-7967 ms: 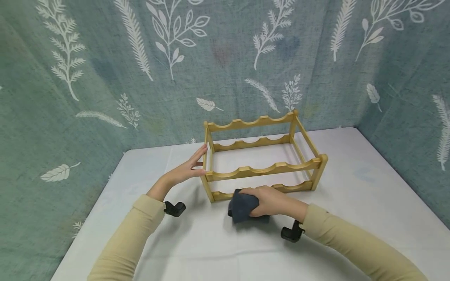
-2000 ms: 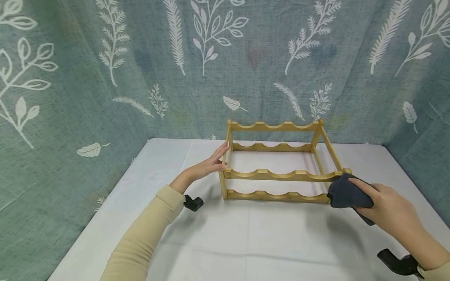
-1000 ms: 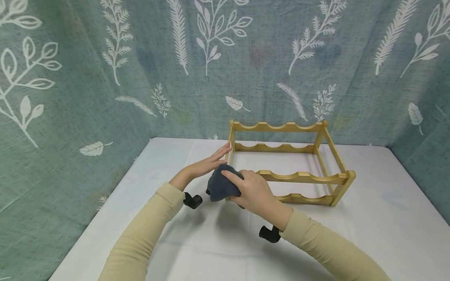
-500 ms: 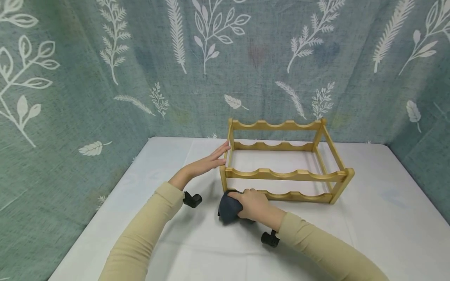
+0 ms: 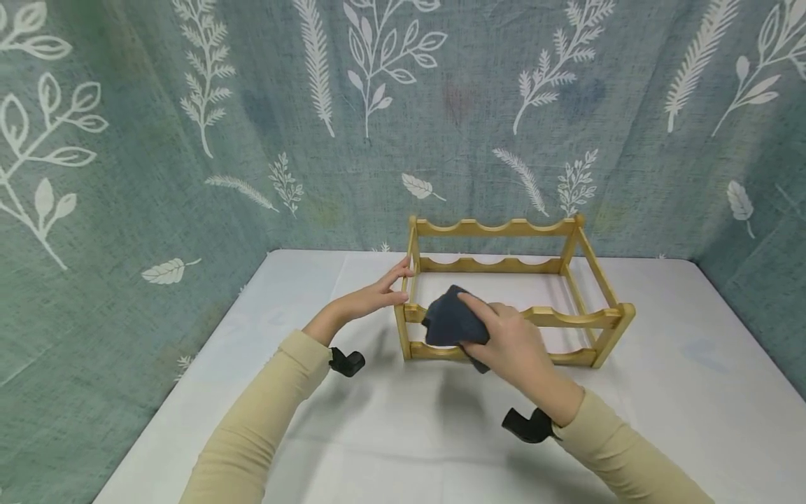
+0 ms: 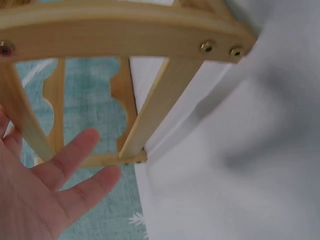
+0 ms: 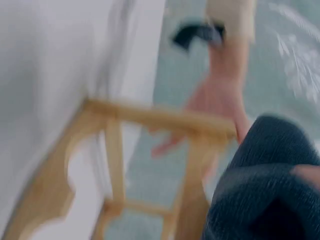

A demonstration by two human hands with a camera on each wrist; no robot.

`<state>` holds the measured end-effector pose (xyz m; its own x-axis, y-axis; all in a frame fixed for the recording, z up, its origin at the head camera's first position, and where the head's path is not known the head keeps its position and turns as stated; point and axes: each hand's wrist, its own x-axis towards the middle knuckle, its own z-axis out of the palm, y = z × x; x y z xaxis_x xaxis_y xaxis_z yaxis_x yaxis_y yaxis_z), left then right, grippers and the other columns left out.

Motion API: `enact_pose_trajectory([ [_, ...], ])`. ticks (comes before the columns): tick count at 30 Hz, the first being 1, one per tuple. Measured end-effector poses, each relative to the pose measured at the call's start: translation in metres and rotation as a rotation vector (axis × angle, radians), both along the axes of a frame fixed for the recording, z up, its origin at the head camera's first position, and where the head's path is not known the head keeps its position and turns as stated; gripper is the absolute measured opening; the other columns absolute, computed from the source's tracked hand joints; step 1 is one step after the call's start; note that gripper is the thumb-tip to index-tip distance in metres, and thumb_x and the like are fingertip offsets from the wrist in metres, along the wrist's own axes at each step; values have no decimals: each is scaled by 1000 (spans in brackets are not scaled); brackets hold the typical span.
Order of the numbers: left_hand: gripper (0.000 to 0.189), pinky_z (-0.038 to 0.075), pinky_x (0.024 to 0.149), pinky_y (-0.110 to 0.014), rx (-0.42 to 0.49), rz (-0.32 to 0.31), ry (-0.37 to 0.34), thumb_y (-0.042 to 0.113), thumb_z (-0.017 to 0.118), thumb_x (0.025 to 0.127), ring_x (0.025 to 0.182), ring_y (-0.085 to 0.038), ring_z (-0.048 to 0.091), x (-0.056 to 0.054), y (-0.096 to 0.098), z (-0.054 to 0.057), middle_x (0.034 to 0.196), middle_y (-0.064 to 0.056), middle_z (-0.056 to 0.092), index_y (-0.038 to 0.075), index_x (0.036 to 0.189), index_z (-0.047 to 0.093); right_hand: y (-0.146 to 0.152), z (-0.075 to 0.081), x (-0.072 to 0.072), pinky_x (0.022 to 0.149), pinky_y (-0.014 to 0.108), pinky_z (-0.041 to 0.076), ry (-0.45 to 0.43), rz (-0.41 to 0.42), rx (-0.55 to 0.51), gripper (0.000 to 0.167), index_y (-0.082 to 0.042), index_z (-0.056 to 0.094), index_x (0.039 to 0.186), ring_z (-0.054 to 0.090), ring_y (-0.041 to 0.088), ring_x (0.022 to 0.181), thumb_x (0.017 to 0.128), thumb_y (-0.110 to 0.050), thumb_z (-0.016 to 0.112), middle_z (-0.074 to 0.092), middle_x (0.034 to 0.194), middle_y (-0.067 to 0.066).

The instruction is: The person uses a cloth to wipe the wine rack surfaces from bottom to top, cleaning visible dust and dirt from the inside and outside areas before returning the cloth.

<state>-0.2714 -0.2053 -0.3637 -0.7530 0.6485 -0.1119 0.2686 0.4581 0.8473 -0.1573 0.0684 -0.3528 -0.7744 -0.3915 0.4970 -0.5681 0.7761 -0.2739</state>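
Observation:
A light wooden rack [image 5: 569,318] with scalloped rails stands upright on the white-covered table. My left hand [image 5: 362,301] is at its left end, with fairly straight fingers spread against the side frame; in the left wrist view the fingers [image 6: 75,152] lie beside the end bars. In my right hand [image 5: 516,343] I hold a folded dark blue cloth [image 5: 455,318] between thumb and fingers. It is in front of the rack's left half and hides part of the front rails. Whether the cloth touches the wood, I cannot tell. The right wrist view is blurred, with the cloth [image 7: 260,185] close up.
Behind the rack hangs a green-blue curtain [image 5: 327,182] printed with white leaves, also along both sides. The white tablecloth [image 5: 378,434] extends in front and to both sides of the rack. Black camera mounts [image 5: 532,425] stick out from both wrists.
Two seconds ago the cloth was at the rack's right end; my right hand then brought it left, down to the lower front rail, and now up and rightward. My left hand stays at the left end.

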Motion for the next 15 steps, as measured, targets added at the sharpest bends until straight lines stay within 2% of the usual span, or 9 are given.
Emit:
enact_pose_trajectory([
  [2,81,16,106,-57,17,5,-8,66,47,82,140,-27,-5,1,2,-1,152,12,-17,17,141,22,22,3,0,64,43,52,-2,-37,12,72,-17,48,133,62,32,82,69,-24,80,63,98,17],
  [6,62,17,106,-57,34,20,-17,47,46,92,140,-28,-4,4,3,-2,151,14,-17,16,141,22,67,8,5,61,46,51,-56,-108,54,72,-16,46,134,61,36,82,70,-20,79,62,101,21],
  [9,53,16,106,-57,42,25,-16,33,43,95,140,-28,-4,3,4,-3,151,14,-17,17,141,22,97,10,10,57,47,49,-110,-174,102,75,-17,42,136,60,39,83,71,-20,79,59,103,24],
  [13,52,15,106,-59,59,19,-12,30,42,95,140,-28,-5,2,5,-5,151,13,-17,16,141,22,130,8,14,53,49,48,-97,-248,131,78,-15,41,137,58,43,81,68,-18,79,57,101,28],
  [15,55,15,106,-59,69,18,-18,36,44,95,140,-29,-6,3,5,-5,151,12,-17,16,141,22,143,4,15,51,49,47,-75,-263,120,79,-13,41,136,57,44,78,67,-16,80,57,98,29],
])
